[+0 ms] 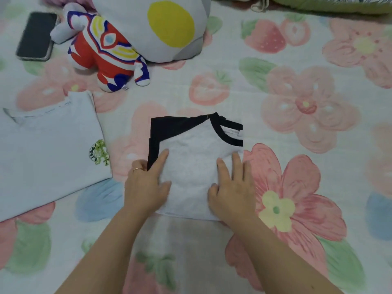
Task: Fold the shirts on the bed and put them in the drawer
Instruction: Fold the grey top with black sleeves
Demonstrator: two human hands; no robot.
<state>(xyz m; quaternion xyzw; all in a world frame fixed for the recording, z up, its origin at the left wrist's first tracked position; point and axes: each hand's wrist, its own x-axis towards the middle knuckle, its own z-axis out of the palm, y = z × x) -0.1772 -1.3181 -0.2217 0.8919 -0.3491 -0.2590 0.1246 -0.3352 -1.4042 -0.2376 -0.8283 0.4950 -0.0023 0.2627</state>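
So at this point the small light grey cotton shirt with black sleeves and black neck trim (191, 164) was sitting right in the middle of the frame, folded down to a compact rectangle on the bed with the pink flower and strawberry print sheet (297, 71). Left hand (146, 187) lay flat on its lower left edge and right hand (232, 192) flat on its lower right edge, fingers straight on both, pressing and not gripping anything. My read is that the fold was basically done and it was getting smoothed. Thin, floppy and light by the look of it, so it'd likely sag and unfold if lifted by one corner; I'd slide both hands under the long sides and carry it flat. The black sleeve bits at the top looked a bit loose and could flop out. A bigger pale blue-white shirt with a green chest emblem (48, 155) lay at the left edge, already folded as far as I could tell. Upper left had a red, white and blue plush figure (101, 49) and a black phone (36, 36). No drawer in view.
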